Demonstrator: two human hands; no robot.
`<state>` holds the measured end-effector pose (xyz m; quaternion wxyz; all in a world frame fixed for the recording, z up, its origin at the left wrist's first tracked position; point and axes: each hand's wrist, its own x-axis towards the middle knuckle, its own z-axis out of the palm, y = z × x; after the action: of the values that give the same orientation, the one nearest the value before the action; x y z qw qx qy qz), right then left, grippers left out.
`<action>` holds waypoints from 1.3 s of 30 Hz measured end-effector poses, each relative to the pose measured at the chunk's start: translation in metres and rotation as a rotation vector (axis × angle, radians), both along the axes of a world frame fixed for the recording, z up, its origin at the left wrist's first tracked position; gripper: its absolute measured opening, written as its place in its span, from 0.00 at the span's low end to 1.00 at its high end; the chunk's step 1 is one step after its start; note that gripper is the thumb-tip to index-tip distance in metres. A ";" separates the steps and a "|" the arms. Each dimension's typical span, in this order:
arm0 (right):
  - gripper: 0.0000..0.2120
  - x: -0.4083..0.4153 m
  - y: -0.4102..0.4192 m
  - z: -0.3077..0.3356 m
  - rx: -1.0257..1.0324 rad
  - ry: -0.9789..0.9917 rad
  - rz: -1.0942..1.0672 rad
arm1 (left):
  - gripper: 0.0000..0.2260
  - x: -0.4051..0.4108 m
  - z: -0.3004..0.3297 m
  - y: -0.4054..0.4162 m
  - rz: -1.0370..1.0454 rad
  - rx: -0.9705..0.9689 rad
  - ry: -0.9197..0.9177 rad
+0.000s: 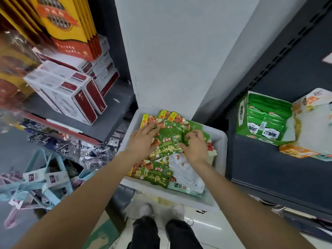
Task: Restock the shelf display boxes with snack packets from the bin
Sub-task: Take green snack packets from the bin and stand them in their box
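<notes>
in the white bin (220, 139) on the floor below the shelves lies a loose heap of green snack packets (167, 141); the left hand (143, 141) rests flat with spread fingers on the top packets, the right hand (195, 148) curls its fingers onto the edge of one beside it — whether it truly pinches it, i cannot tell; the packets look light, thin, glossy and likely slippery, so they may fan out; better gathered as a squared stack by the long edges; the green display box (241, 114) stands on the dark shelf to the right, part-filled.
</notes>
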<state>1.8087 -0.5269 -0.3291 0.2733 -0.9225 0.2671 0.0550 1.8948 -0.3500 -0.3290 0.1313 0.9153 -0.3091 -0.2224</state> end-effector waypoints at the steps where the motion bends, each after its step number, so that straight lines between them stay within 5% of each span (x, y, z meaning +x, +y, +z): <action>1: 0.11 0.002 0.003 -0.001 -0.015 0.008 -0.026 | 0.28 0.001 0.000 0.002 -0.011 -0.017 0.003; 11: 0.05 -0.013 -0.011 0.018 0.101 -0.054 -0.265 | 0.16 0.014 -0.002 -0.022 0.018 -0.134 -0.160; 19: 0.06 -0.046 -0.033 0.034 0.145 -0.123 -0.417 | 0.04 0.017 0.009 -0.049 -0.085 -0.171 0.081; 22: 0.03 -0.053 -0.038 0.049 0.142 -0.201 -0.417 | 0.06 0.021 0.022 -0.048 -0.123 -0.238 0.175; 25: 0.03 -0.060 -0.046 0.066 0.081 -0.261 -0.398 | 0.18 0.025 0.038 -0.047 -0.213 -0.251 0.054; 30: 0.01 -0.070 -0.057 0.091 0.058 -0.312 -0.348 | 0.07 0.013 0.065 -0.055 -0.184 -0.363 -0.095; 39: 0.02 -0.123 -0.107 0.137 -0.002 -0.482 -0.261 | 0.09 -0.052 0.125 -0.110 -0.141 -0.515 -0.322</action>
<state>1.6859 -0.6341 -0.1918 0.3329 -0.8669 0.3111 -0.2019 1.8432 -0.4605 -0.2039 0.2924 0.8517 -0.4348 0.0027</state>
